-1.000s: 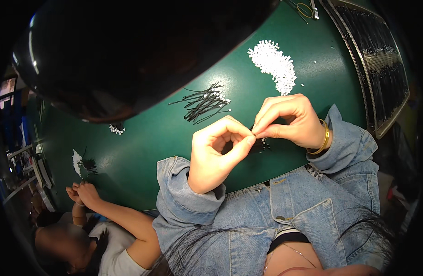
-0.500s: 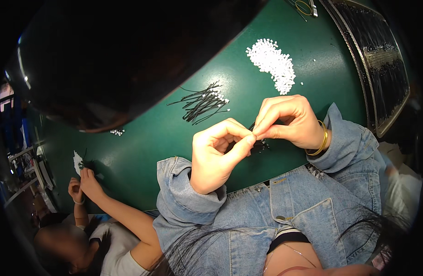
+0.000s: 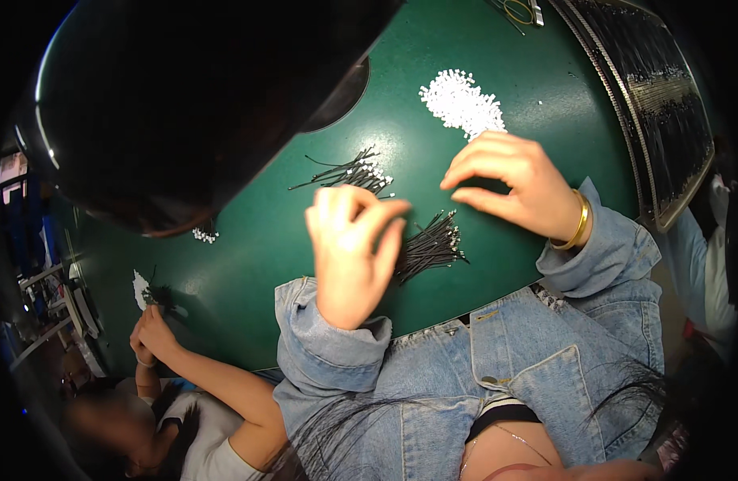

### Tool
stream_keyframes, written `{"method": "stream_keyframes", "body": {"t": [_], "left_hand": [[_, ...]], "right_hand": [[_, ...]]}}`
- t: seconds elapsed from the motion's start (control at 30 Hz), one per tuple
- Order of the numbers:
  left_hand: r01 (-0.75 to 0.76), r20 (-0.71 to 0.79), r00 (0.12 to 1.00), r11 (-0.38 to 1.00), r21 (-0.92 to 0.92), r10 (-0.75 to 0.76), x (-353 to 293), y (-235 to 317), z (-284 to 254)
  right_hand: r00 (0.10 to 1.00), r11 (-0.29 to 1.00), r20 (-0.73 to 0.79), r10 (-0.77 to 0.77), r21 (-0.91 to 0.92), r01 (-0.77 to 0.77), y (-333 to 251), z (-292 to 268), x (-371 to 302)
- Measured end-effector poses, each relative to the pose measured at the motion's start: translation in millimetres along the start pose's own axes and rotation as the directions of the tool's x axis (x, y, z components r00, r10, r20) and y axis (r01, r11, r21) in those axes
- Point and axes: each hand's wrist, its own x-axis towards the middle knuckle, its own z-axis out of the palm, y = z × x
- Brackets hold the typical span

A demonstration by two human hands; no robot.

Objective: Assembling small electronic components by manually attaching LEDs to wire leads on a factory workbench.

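My left hand [image 3: 349, 248] hovers at the near side of a loose heap of short black wires [image 3: 337, 172] with small white connector housings on their ends. Its thumb and forefinger stand apart; the other fingers are smeared by motion, and no held wire shows. To the right, my right hand [image 3: 509, 180] is over the table just short of a pile of small white connector housings [image 3: 457, 100], covering its near end. A gap shows between the right thumb and fingers, with nothing visible in it. Between the hands lies a bundle of black wires [image 3: 429, 250] with small bright tips.
A long tray of black wires [image 3: 669, 104] runs along the right side of the green table [image 3: 497, 268]. A big dark rounded object [image 3: 184, 104] blocks the upper left. A co-worker's hands [image 3: 154, 333] are at lower left, near another white pile [image 3: 140, 289].
My hands were together at the fingertips above the wire bundle. They have separated: the left moved left toward the wires with housings, the right up toward the white pile. The bundle is now uncovered.
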Motion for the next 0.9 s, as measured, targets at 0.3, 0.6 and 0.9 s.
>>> {"method": "stream_keyframes", "body": {"t": [0.3, 0.6, 0.9], "left_hand": [[-0.173, 0.227, 0.953, 0.975, -0.141, 0.202, -7.4, 1.7, 11.1], [0.236, 0.391, 0.920, 0.773, -0.589, 0.017, -4.4, 14.3, -8.5], [0.479, 0.451, 0.878, 0.293, -0.828, -0.162, -8.9, 8.9, -14.3]], "right_hand": [[0.961, 0.960, -0.165, 0.222, -0.132, -0.245, 22.3, -25.0, 2.0], [0.985, 0.935, -0.165, 0.049, -0.340, -0.103, 31.0, -4.2, 2.9], [0.986, 0.953, -0.166, 0.010, -0.298, -0.059, 35.8, -2.8, 11.8]]}}
